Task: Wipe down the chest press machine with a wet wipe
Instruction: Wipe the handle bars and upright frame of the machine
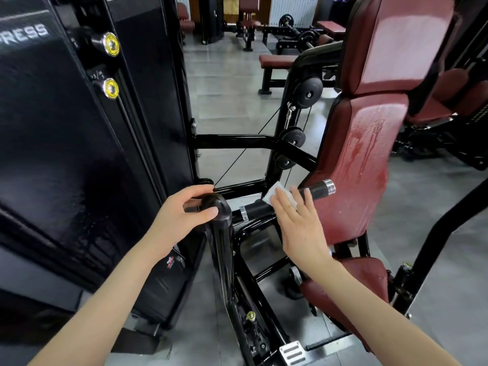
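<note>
The wet wipe (273, 193) is laid over the black handle grip (320, 188) of the chest press machine, just in front of the lower back pad (367, 143). It's pressed flat there by the right hand (298, 225), whose fingers (306, 204) are straight and spread, not wrapped round anything. The round end cap (214, 204) on the press arm is gripped by the left hand (179, 215), fingers and thumb curled round it, probably so the arm is steadied. So the handle-wiping step is what's in hand, pretty much. Wet streaks can be seen on the back pad, so that bit is likely done already; whether the seat pad (369, 276) has been done can't be told. For the next move, the wipe needs to be dragged along and round the grip toward its chrome collar, with enough pressure that it isn't bunched up or dropped. As for writing, "RESS" is readable in white on the black weight stack cover (52, 128), presumably the tail of "PRESS". Small numerals are printed beside the two yellow knobs (111, 43) but can't be made out properly, and the sticker (171, 261) lower down is too small to be read.
</note>
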The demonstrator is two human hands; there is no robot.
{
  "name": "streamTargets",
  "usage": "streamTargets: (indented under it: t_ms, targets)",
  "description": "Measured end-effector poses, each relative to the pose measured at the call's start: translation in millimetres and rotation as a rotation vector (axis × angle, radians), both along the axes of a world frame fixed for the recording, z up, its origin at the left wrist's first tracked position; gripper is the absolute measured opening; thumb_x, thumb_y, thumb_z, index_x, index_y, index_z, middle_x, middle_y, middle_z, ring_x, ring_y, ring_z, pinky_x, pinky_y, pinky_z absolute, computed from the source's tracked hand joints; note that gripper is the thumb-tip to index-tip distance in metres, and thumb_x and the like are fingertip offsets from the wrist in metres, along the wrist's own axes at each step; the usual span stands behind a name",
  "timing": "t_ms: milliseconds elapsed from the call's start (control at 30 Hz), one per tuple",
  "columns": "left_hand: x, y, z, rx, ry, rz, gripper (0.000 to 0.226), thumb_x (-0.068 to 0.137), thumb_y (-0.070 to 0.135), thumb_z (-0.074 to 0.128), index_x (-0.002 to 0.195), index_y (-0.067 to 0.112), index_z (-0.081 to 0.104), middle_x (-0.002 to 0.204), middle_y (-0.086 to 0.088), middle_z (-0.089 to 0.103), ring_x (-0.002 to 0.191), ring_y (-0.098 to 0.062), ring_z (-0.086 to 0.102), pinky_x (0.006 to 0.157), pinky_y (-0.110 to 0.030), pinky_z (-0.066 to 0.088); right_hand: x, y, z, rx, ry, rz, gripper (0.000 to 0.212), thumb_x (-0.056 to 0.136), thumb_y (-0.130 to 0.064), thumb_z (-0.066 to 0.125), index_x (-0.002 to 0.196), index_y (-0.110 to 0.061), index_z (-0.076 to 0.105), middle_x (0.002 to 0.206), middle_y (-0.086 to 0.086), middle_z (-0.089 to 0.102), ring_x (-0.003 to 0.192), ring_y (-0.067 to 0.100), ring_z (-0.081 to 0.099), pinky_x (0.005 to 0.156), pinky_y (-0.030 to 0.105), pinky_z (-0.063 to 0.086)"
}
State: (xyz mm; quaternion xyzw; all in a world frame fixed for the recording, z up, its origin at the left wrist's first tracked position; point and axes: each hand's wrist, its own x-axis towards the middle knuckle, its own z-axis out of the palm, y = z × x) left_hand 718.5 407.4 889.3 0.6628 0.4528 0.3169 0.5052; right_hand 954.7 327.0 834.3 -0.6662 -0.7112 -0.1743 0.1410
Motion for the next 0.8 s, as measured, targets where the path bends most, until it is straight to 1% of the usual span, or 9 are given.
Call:
streamTargets:
  t_ms: [67,133,200,267,333,400,567,667,800]
  targets:
    - [-3,-2,1,-0.021,-0.029,0.026,0.043,0.081,0.006,0.069,0.117,0.029,0.06,0.112,0.016,0.064,0.098,0.005,0.061,0.078,-0.01,0.046,-17,12,8,0.019,0.149,0.088,0.047,0.063,0.021,0.061,0.106,0.0,0.064,0.108,0.012,0.064,0.101,0.032,0.06,0.102,0.05,0.043]
    - [-6,-3,1,-0.03,-0.032,0.026,0.043,0.082,0.005,0.067,0.116,0.03,0.059,0.112,0.017,0.064,0.097,0.005,0.061,0.077,-0.009,0.047,-28,19,19,0.105,0.409,0.083,0.035,0.068,0.022,0.067,0.091,-0.003,0.07,0.086,0.008,0.069,0.081,0.027,0.066,0.088,0.037,0.054]
    - [-10,-3,1,-0.035,-0.025,0.021,0.042,0.083,0.004,0.066,0.116,0.03,0.059,0.112,0.015,0.064,0.096,0.003,0.062,0.082,-0.015,0.048,-40,17,33,0.149,0.763,0.026,0.025,0.082,0.007,0.065,0.101,-0.007,0.073,0.091,0.005,0.073,0.086,0.019,0.068,0.085,0.02,0.052]
    - [-15,-1,2,-0.029,-0.028,0.027,0.039,0.085,0.005,0.064,0.114,0.031,0.06,0.111,0.01,0.065,0.095,-0.001,0.064,0.086,-0.02,0.047,-60,13,41,0.044,0.935,0.093,0.026,0.091,-0.007,0.059,0.115,-0.011,0.068,0.11,0.002,0.07,0.103,0.012,0.063,0.094,0.009,0.041]
    - [-21,0,1,-0.018,-0.041,0.048,0.037,0.086,0.003,0.062,0.11,0.032,0.061,0.109,0.007,0.066,0.093,-0.003,0.064,0.084,-0.02,0.048,-84,11,42,-0.152,0.853,0.272,0.034,0.094,-0.02,0.052,0.126,-0.012,0.061,0.134,0.003,0.057,0.126,0.015,0.05,0.109,0.015,0.028]
    - [-27,1,0,-0.013,-0.055,0.054,0.037,0.086,0.0,0.06,0.107,0.031,0.063,0.106,0.007,0.067,0.093,-0.003,0.064,0.082,-0.019,0.048,-96,21,44,-0.254,0.682,0.374,0.036,0.096,-0.023,0.044,0.128,-0.012,0.058,0.145,0.003,0.045,0.135,0.017,0.037,0.115,0.026,0.013]
    - [-36,6,-6,-0.014,-0.046,0.072,0.04,0.086,-0.003,0.058,0.102,0.034,0.064,0.106,0.011,0.067,0.096,-0.006,0.063,0.091,-0.026,0.048,-97,61,50,-0.349,0.726,0.24,0.036,0.101,-0.021,0.035,0.127,-0.009,0.058,0.123,0.006,0.062,0.122,0.021,0.051,0.118,0.029,0.011]
    - [-40,7,-11,-0.026,-0.065,0.078,0.037,0.087,0.003,0.059,0.105,0.034,0.064,0.109,0.013,0.066,0.099,-0.003,0.062,0.095,-0.031,0.048,-84,28,43,-0.28,0.693,0.24,0.04,0.098,-0.016,0.035,0.135,-0.014,0.049,0.126,0.001,0.059,0.122,0.012,0.048,0.118,0.022,0.004]
    - [-35,5,-18,-0.031,-0.054,0.024,0.031,0.09,0.013,0.058,0.112,0.035,0.063,0.114,0.014,0.064,0.107,-0.002,0.057,0.105,-0.037,0.041,-80,-17,29,-0.231,0.65,0.245,0.044,0.097,-0.016,0.032,0.139,-0.01,0.043,0.132,0.011,0.056,0.134,0.018,0.039,0.118,0.021,0.005]
